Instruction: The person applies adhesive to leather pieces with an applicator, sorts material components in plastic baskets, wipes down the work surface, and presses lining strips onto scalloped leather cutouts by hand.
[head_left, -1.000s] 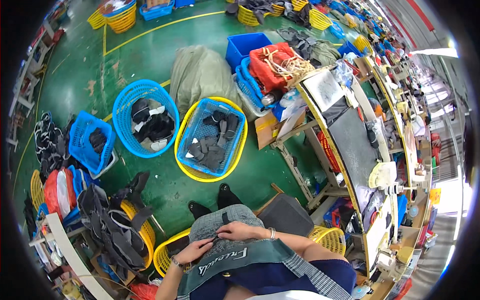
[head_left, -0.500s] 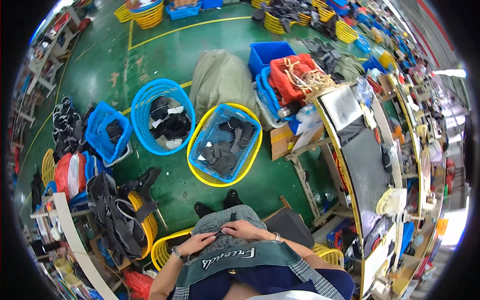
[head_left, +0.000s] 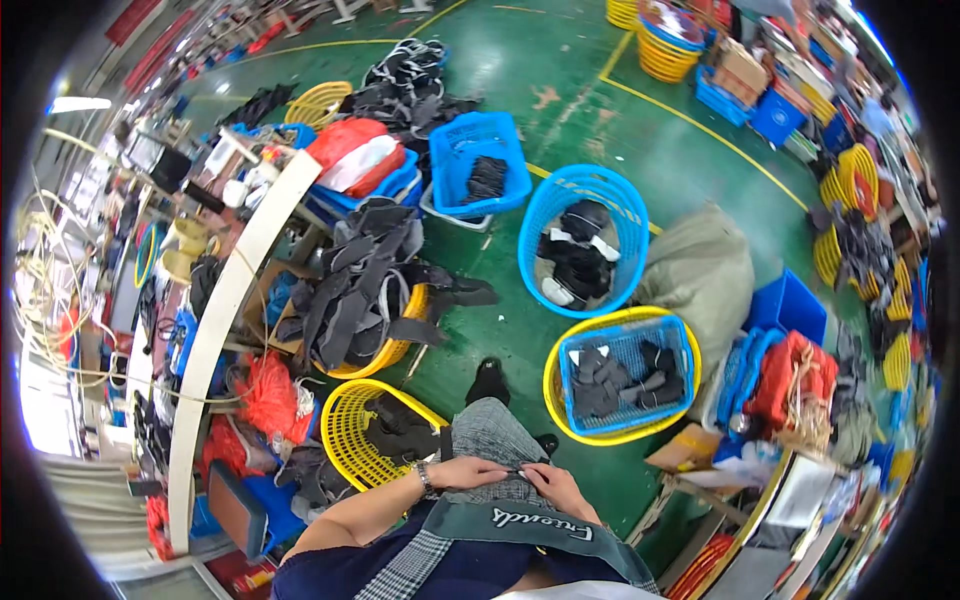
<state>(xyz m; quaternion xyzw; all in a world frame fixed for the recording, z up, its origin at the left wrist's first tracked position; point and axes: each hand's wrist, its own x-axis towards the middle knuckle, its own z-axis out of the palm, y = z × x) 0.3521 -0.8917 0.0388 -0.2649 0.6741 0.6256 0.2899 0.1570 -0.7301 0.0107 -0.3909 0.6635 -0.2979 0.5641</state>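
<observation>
My left hand (head_left: pixel 468 472) and my right hand (head_left: pixel 556 484) meet in front of my waist, over the grey checked apron (head_left: pixel 490 430). Both are closed, fingertips pinching close together at a small dark strip whose kind is too small to tell. Beyond my right hand stands a yellow oval basket (head_left: pixel 552 395) with a blue crate (head_left: pixel 572 412) in it, holding dark fabric pieces. Near my left forearm is another yellow basket (head_left: pixel 345 425) with dark cloth inside.
A round blue basket (head_left: pixel 530 225) and a blue crate (head_left: pixel 445 150) hold dark pieces. Dark fabric strips (head_left: pixel 365 285) heap over a yellow basket at left, beside a white-edged workbench (head_left: pixel 230 290). A grey-green sack (head_left: pixel 705 265) lies behind the baskets; a cluttered bench (head_left: pixel 795 495) stands at right.
My view and body have turned left, so the baskets now appear farther right and the left workbench shows more. My feet have stepped apart. Both hands stay together at the waist.
</observation>
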